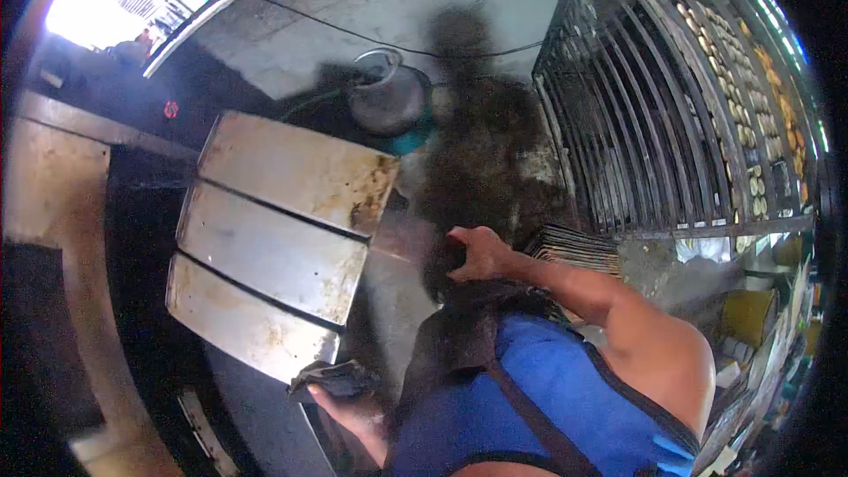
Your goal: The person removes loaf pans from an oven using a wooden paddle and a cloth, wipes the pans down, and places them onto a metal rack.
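Observation:
My left hand (356,417) is closed on a folded black cloth (340,380), which lies against the lower corner of a metal pan. This metal pan (269,243) has three long flat sections side by side, with dark gaps between them and brown stains at the ends. Away from the pan's right side, my right hand (481,253) reaches out with thumb and fingers apart in a C shape. The dark background between those fingers hides whether anything is there.
A slatted metal rack (654,115) on the right holds rows of bread pieces (742,106). Stacked dark trays (574,247) stand beneath it. A grey gas cylinder (387,99) is by the stained wall (380,0). At far left runs a metal surface (57,177).

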{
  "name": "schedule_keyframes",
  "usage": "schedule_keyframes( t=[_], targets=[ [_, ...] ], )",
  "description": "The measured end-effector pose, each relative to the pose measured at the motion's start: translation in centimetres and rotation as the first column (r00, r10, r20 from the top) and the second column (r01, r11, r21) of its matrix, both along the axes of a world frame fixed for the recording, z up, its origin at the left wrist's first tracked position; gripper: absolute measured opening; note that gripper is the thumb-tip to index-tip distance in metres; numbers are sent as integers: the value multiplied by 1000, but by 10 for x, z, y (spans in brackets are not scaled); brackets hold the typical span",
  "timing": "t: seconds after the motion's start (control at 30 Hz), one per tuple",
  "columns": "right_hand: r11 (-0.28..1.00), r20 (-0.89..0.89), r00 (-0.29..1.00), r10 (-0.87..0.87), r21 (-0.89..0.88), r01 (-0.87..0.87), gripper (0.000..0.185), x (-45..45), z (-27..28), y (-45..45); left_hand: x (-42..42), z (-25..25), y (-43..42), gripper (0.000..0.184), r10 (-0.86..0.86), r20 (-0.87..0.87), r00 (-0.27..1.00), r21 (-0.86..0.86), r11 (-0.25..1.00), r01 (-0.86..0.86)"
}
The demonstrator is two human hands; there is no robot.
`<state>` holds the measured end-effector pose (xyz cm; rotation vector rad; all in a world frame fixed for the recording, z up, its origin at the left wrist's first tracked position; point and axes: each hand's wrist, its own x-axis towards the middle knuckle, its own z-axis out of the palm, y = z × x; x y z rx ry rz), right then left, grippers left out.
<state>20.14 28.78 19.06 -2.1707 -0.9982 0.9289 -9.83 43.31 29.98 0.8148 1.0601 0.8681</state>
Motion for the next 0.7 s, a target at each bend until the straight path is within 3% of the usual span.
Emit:
schedule_keyframes(
  t=[0.03, 0.1, 0.13, 0.17, 0.3, 0.4, 0.47, 0.53, 0.57, 0.6, 0.67, 0.7],
  targets=[
    [999, 43, 998, -45, 29, 43, 75, -3, -1, -14, 15, 22, -4, 62, 75, 19, 997, -96, 993, -73],
    [993, 89, 990, -107, 66, 102, 77, -9, 14, -33, 19, 42, -2, 62, -16, 6, 1000, -60, 998, 16],
    [985, 56, 985, -165, -33, 167, 80, -17, 19, -41, 16, 42, 3, 62, -101, 3, 995, -43, 994, 101],
    [965, 24, 974, -226, -133, 227, 82, -25, 24, -49, 16, 37, 6, 58, -37, 66, 997, -85, 995, 42],
    [938, 90, 935, -343, -26, 347, 87, -78, 14, -80, 7, 27, 32, 49, -147, 46, 988, -10, 989, 148],
    [866, -52, 878, -476, -204, 457, 87, -120, 23, -105, -7, 9, 67, 46, -261, 140, 955, -103, 956, 276],
    [853, 164, 857, -489, -114, 509, 80, -158, 13, -119, -5, 24, 70, 44, -334, 109, 936, -102, 933, 344],
    [801, 140, 806, -575, -103, 590, 76, -191, 23, -120, -18, -4, 81, 47, -486, 124, 865, 28, 873, 486],
    [760, 114, 766, -633, -101, 643, 72, -204, 27, -119, -23, -11, 93, 52, -445, 211, 870, -169, 861, 481],
    [751, 115, 757, -644, -94, 653, 72, -223, 22, -116, -35, -19, 104, 52, -457, 214, 863, -162, 855, 493],
    [669, 54, 677, -734, -120, 734, 67, -277, 4, -101, -61, -32, 134, 52, -727, 225, 649, -139, 635, 760],
    [678, 10, 690, -724, -174, 714, 67, -225, 20, -102, -2, -22, 143, 51, -612, 63, 788, -250, 755, 606]
  ],
)
